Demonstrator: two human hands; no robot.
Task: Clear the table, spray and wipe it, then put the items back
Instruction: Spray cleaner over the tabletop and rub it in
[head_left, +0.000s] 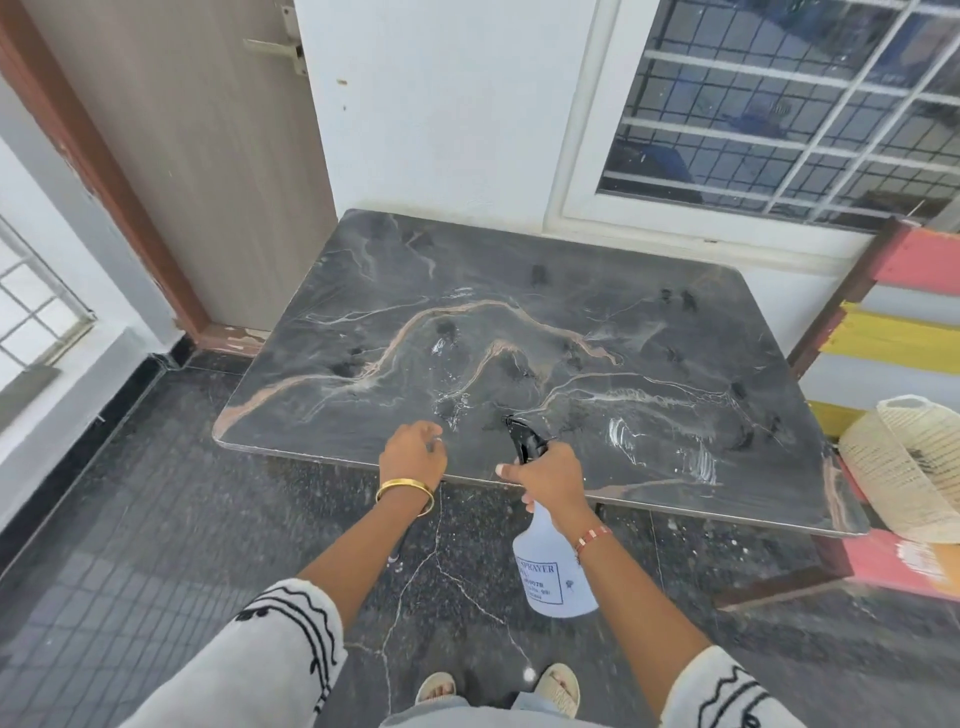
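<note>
Spray bottle, white with a black trigger head, is hanging just off the near edge of the bench, its body over the floor and its nozzle reaching over the benchtop. Right hand is gripping the bottle's neck, fingers curled round the trigger; a beaded bracelet is sitting on that wrist. Left hand is hovering at the bench's near edge, just beside the right, its fingers loosely curled and holding nothing that can be seen; whether the fingertips are touching the surface cannot be told. A gold bangle is circling the left wrist. Both sleeves are white with black wavy trim. Two sandalled feet are showing at the bottom of the frame.

Dark marbled benchtop is carrying scattered wet blotches and glistening streaks, thickest near the nozzle and to its right. A woven cream basket is lying tilted at the bench's right end, resting on a pink and yellow slatted piece of furniture. Beyond the bench, a door is standing at the left and a grilled window at the right.
</note>
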